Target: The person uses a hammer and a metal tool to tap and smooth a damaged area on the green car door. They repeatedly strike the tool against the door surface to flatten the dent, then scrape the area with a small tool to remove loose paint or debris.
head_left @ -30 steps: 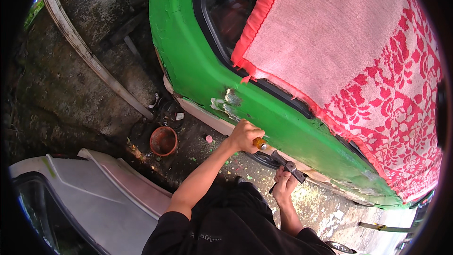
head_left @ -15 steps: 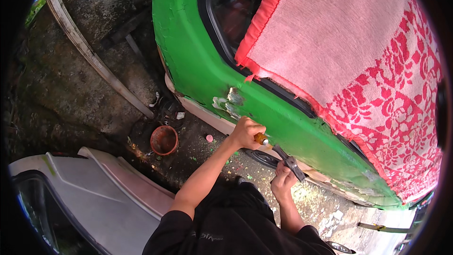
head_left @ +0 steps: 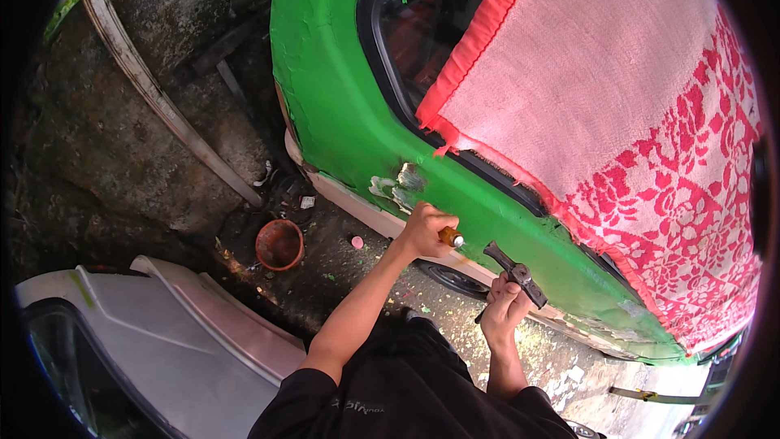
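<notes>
My left hand [head_left: 426, 232] is closed round a tool with an amber handle [head_left: 448, 236] and a pale metal cap; its working end is hidden behind the fingers. It is held against or close to the green car body panel [head_left: 520, 232], just below a patch of broken, peeling paint and filler [head_left: 400, 187]. To the right, my right hand [head_left: 502, 309] grips a dark metal hammer [head_left: 517, 271] near its head. A gap separates the hammer head from the tool's cap.
A pink and red patterned towel [head_left: 617, 106] drapes over the car's roof and window. Behind my left arm stand a brown pot [head_left: 279, 245] and a silver car [head_left: 187, 333]. Paint chips [head_left: 536, 349] litter the ground. A long curved metal strip [head_left: 154, 89] lies at left.
The hammer has moved right and away from the tool's capped end, where its head was close before. My left hand keeps its hold near the same place. The view has shifted slightly.
</notes>
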`<move>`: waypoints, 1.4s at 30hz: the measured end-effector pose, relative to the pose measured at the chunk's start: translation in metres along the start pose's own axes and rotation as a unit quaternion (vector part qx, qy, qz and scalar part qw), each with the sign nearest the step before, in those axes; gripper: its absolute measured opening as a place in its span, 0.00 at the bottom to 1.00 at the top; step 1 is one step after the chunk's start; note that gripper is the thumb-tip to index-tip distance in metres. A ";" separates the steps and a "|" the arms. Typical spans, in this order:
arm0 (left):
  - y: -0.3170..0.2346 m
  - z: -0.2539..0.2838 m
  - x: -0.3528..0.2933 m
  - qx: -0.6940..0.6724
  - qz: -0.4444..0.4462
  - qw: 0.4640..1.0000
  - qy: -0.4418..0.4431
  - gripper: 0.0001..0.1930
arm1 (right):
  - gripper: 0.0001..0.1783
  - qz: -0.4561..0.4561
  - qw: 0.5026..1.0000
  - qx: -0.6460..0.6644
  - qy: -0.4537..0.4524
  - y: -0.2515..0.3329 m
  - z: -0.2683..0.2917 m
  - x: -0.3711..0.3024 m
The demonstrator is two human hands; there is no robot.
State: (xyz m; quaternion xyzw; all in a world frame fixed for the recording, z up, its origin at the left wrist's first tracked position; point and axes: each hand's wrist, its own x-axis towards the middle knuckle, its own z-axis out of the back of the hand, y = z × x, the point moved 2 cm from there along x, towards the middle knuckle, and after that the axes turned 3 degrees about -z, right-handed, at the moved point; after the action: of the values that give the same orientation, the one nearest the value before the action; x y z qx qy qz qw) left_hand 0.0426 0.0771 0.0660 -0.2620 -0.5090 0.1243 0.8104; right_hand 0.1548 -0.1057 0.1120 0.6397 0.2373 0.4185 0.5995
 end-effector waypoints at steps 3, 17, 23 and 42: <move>0.001 0.000 0.003 -0.001 0.008 1.000 0.006 0.08 | 0.24 0.098 0.976 -0.196 0.016 -0.003 -0.013 0.017; 0.008 0.003 0.005 -0.006 0.037 0.999 0.024 0.11 | 0.25 0.030 0.995 -0.089 -0.016 0.024 -0.011 0.023; 0.003 0.006 0.010 -0.007 0.024 1.000 -0.005 0.12 | 0.21 -0.003 0.981 -0.194 0.034 0.011 -0.011 0.030; 0.007 0.001 0.011 0.004 0.046 0.999 0.010 0.12 | 0.30 0.042 0.998 -0.006 -0.046 0.019 -0.016 0.032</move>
State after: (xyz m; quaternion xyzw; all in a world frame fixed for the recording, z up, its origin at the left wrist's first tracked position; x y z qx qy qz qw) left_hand 0.0469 0.0885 0.0710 -0.2831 -0.4875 0.1604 0.8102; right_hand 0.1555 -0.0739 0.1371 0.6638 0.1799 0.4151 0.5955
